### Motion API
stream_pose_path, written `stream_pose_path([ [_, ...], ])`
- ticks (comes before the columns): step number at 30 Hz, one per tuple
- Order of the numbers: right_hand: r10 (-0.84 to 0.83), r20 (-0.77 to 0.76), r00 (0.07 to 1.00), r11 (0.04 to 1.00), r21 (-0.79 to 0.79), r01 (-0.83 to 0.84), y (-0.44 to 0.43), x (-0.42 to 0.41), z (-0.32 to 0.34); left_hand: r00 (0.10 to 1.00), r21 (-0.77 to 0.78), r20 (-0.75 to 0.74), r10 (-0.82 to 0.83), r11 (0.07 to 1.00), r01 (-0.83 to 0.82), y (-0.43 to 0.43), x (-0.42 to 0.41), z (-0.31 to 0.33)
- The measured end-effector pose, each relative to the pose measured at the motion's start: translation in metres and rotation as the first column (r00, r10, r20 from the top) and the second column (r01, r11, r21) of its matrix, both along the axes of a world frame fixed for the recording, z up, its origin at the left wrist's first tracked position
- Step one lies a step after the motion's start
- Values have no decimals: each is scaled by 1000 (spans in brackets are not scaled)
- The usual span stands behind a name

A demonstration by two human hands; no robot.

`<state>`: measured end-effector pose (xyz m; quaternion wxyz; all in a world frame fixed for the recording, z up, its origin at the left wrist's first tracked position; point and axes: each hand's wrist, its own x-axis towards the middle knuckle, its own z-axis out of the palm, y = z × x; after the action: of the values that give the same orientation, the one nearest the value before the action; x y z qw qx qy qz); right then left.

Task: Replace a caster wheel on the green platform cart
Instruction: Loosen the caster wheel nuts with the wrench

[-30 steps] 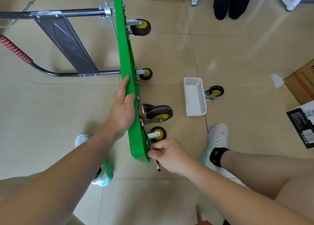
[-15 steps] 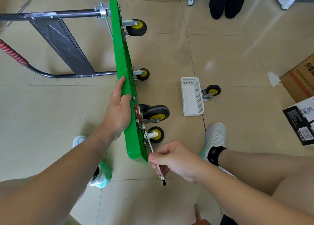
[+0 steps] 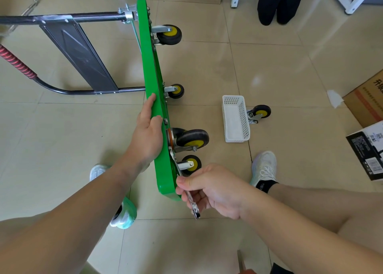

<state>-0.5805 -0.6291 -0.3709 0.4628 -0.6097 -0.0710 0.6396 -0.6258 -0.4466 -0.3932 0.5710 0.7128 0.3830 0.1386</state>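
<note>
Steadying green platform cart (image 3: 154, 87) on its edge on the tiled floor, wheels to the right, handle (image 3: 83, 17) out to the left. Gripping the deck's upper rim with left hand (image 3: 148, 135), wrapped over it. Pinching wrench (image 3: 194, 208) between thumb and curled fingers of right hand (image 3: 215, 188) at the near corner, far end against the underside between big caster (image 3: 192, 139) and small caster (image 3: 190, 164). Noting spare caster (image 3: 260, 112) loose on floor, just beside white basket (image 3: 236, 118), well apart from cart.
</note>
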Motion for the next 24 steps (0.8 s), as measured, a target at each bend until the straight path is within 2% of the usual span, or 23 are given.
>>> stream_pose_path([
  [9,60,77,995,998,-32,-58,8,7,-18,1000,-1,-9,-6,1000,6,0,-2,2],
  [11,123,221,967,991,-75,-109,5,6,-37,1000,2,-12,-6,1000,6,0,-1,1],
  [13,209,427,880,977,-133,-168,3,2,-60,1000,7,-11,2,1000,-2,0,-1,1],
  [15,223,530,818,975,-131,-181,5,-2,-81,1000,8,-9,4,1000,-4,-1,0,2],
  [19,155,517,842,988,-67,-140,8,-5,-101,1000,-1,2,10,1000,-10,-2,0,2],
  [24,221,590,777,975,-123,-184,-14,-2,-98,1000,-28,1,2,1000,-2,-4,-1,7],
])
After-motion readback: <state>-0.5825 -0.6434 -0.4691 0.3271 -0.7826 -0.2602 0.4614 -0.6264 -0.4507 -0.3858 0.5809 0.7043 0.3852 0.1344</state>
